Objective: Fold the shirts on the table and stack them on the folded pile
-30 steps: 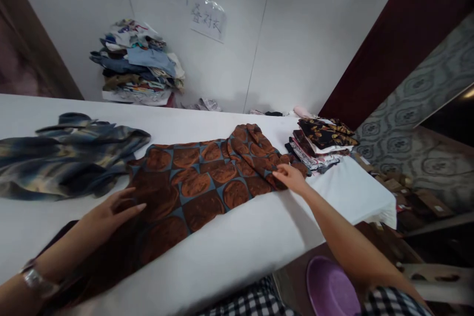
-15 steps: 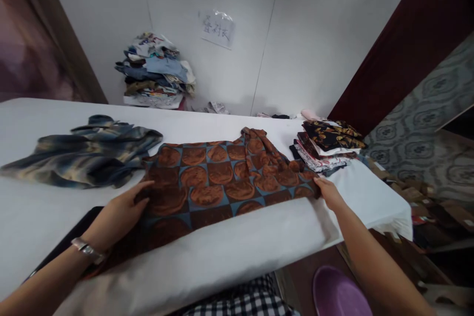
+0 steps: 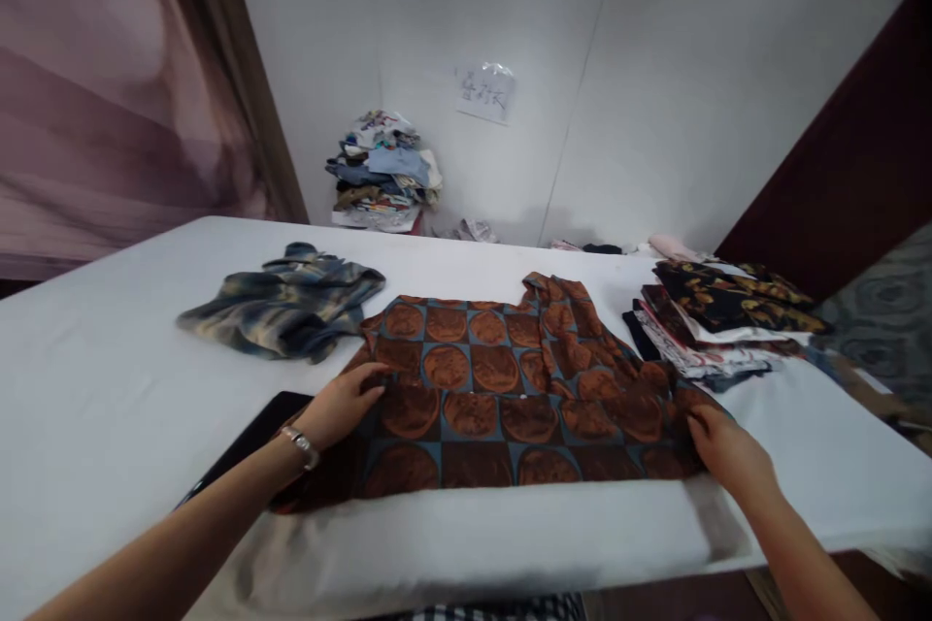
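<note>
At the near edge of the white table (image 3: 94, 378), both hands rested on a brown garment (image 3: 510, 388) printed with rust-coloured discs on a blue check. The left hand (image 3: 339, 405) lay flat on the garment's left border, fingers extended and close together, pressing the cloth down rather than clasping it; a wristwatch (image 3: 301, 447) showed on that wrist. The right hand (image 3: 728, 451) sat at the garment's right end, fingers curled over the edge of the cloth; whether they pinched the fabric or merely pressed on it could not be told from this view. In my judgement the two hands were set at opposite ends so as to keep the cloth taut and flat along the table's front.

The garment lay spread across the middle of the table, its near hem roughly parallel with the table edge, its far right part rumpled into folds. A dark flat object (image 3: 248, 437) lay partly under the garment's left end, beneath the left forearm; its nature was not clear.

Just beyond the garment to the left lay a crumpled blue and tan cloth (image 3: 283, 310), apart from both hands. To the right, near the right hand but not touching it, stood a stack of folded printed fabrics (image 3: 717, 320). Against the far wall stood a heap of mixed clothing (image 3: 382, 170), with a paper notice (image 3: 486, 93) fixed to the wall beside it.
</note>
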